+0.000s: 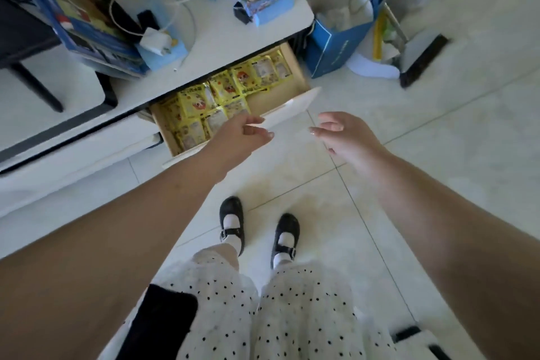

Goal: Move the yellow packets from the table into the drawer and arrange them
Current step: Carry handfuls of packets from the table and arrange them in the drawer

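White tabletop above the open drawer point(292, 109) of packets point(222, 93); left hand point(242, 133) and right hand point(347, 137) loose, empty; shutting could pinch fingers.

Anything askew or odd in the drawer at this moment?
Nothing is spilled. The yellow packets lie in rough rows in the open drawer, a few tilted and overlapping. The near right corner is bare. Both hands are empty.

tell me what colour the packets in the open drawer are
Yellow, with printed cartoon faces. The packets fill the drawer, seen in the head view.
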`<action>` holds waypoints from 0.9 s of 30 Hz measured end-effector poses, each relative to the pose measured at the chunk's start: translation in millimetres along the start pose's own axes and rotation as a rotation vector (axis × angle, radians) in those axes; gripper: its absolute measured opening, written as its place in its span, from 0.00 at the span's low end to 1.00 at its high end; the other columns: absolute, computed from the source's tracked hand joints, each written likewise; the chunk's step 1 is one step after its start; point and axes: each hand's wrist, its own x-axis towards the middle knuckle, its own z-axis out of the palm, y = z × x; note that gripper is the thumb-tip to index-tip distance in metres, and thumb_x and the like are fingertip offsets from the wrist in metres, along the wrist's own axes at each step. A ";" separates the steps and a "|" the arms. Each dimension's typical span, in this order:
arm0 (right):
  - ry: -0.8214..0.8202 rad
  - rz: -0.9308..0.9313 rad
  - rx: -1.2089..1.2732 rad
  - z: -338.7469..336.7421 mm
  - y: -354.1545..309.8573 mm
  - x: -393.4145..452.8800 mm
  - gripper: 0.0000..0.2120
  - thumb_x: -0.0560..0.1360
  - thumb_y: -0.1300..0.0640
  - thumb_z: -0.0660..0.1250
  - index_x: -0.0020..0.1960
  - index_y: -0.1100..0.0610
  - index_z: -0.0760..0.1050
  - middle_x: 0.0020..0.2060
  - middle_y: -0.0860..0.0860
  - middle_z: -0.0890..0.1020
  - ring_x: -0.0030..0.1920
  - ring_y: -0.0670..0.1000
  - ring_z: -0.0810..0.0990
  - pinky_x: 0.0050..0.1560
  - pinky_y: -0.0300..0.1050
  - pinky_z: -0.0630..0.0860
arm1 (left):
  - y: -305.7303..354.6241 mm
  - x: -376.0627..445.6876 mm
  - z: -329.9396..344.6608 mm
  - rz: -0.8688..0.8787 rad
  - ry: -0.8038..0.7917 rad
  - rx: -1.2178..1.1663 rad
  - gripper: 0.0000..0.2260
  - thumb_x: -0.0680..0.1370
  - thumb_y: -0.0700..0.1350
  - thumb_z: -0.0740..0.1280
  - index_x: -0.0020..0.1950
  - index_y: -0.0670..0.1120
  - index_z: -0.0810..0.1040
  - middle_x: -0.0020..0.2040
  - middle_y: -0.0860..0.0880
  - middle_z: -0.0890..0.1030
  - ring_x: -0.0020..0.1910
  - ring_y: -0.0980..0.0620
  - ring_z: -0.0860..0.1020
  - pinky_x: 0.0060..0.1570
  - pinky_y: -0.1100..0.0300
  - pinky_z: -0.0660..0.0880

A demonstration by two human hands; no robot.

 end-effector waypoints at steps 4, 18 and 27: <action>0.112 0.074 0.182 -26.9 35.0 -68.2 0.23 0.73 0.52 0.70 0.67 0.52 0.72 0.63 0.49 0.77 0.59 0.49 0.76 0.63 0.48 0.73 | 12.8 -31.0 33.6 0.046 -0.121 0.093 0.15 0.75 0.46 0.70 0.60 0.51 0.74 0.55 0.50 0.81 0.55 0.53 0.78 0.54 0.57 0.74; 0.685 0.320 0.723 14.6 211.9 -327.6 0.21 0.73 0.52 0.72 0.64 0.53 0.73 0.59 0.51 0.77 0.59 0.48 0.76 0.61 0.46 0.73 | -26.9 -183.5 176.1 0.205 -0.706 0.627 0.16 0.75 0.46 0.70 0.62 0.49 0.73 0.52 0.52 0.80 0.51 0.56 0.78 0.54 0.60 0.74; 1.014 0.533 1.052 97.7 356.1 -510.7 0.21 0.73 0.53 0.71 0.64 0.54 0.74 0.59 0.52 0.78 0.58 0.48 0.76 0.63 0.48 0.73 | -139.5 -328.6 294.5 0.295 -1.026 0.971 0.18 0.76 0.44 0.69 0.65 0.47 0.72 0.54 0.50 0.80 0.46 0.58 0.76 0.45 0.62 0.72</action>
